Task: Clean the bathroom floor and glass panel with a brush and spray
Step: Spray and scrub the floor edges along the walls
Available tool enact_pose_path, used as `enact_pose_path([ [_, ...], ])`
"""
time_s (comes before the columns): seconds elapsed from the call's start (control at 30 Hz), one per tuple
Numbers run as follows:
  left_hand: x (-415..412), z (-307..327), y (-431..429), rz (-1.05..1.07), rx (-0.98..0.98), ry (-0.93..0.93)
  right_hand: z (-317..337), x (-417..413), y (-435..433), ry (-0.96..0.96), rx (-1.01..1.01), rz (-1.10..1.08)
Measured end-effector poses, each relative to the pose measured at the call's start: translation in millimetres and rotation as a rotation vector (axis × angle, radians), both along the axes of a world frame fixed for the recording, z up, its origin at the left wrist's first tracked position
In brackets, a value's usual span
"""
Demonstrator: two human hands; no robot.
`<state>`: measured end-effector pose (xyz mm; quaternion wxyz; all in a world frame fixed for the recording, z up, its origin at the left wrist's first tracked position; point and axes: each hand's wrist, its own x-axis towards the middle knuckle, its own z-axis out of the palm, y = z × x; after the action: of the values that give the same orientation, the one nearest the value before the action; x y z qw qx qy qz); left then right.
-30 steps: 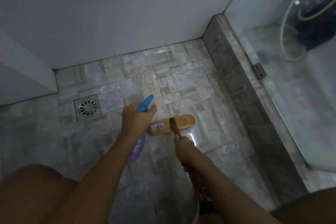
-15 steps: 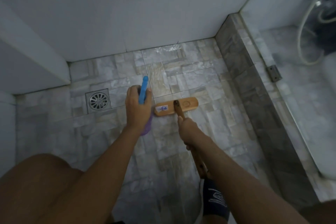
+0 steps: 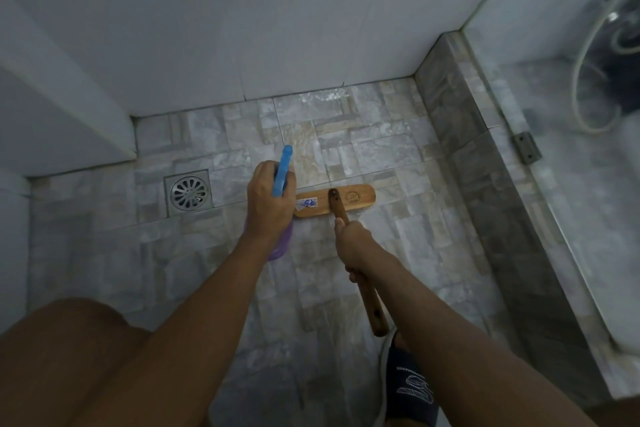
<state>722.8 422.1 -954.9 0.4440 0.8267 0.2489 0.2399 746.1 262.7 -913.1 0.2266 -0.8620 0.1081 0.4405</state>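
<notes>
- My right hand grips the brush handle, its head flat on the floor.
- My left hand holds the spray bottle, nozzle aimed at the tiles ahead.
- I judge this is floor scrubbing: spray, then push forward.
- The glass panel on my right comes later.

Nothing can be read clearly. The brush carries a blue-white sticker toward 9 o'clock and a round stamp toward 3 o'clock — both illegible, as is the white lettering on the slipper.
</notes>
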Motion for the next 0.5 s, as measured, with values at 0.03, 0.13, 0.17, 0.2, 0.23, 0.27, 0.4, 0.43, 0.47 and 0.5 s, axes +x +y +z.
enact_pose_path([
  [0.03, 0.7, -0.1, -0.5, -0.001, 0.009, 0.002, 0.1, -0.2, -0.4, 0.001, -0.003, 0.0],
  [0.13, 1.7, 1.0, -2.8, -0.024, 0.015, 0.001, -0.1, -0.9, -1.0, 0.003, -0.005, 0.006],
  [0.17, 2.3, 1.0, -2.5, -0.025, 0.016, 0.001, -0.3, -0.8, -0.6, 0.001, -0.003, 0.008],
  [0.2, 2.8, 1.0, -1.8, -0.018, 0.014, 0.004, -0.8, -0.6, 0.0, -0.001, -0.002, 0.008],
  [0.23, 3.4, 0.9, -0.9, -0.007, 0.006, 0.007, -0.9, -0.5, -0.1, -0.002, -0.003, 0.007],
  [0.27, 3.7, 1.0, -0.1, 0.001, -0.001, 0.011, -1.2, -0.3, 0.0, -0.002, -0.005, 0.005],
  [0.4, 3.9, 1.6, -3.0, -0.011, -0.017, 0.017, -1.5, 0.4, -0.8, -0.009, -0.007, 0.016],
  [0.43, 4.3, 1.8, -4.2, -0.024, -0.015, 0.02, -2.1, 0.7, -1.0, -0.011, -0.005, 0.022],
  [0.47, 4.8, 1.7, -4.9, -0.037, -0.009, 0.023, -2.5, 1.2, -1.2, -0.012, -0.002, 0.029],
  [0.5, 5.1, 1.5, -4.7, -0.046, -0.002, 0.025, -2.9, 1.3, -1.6, -0.013, 0.0, 0.032],
])
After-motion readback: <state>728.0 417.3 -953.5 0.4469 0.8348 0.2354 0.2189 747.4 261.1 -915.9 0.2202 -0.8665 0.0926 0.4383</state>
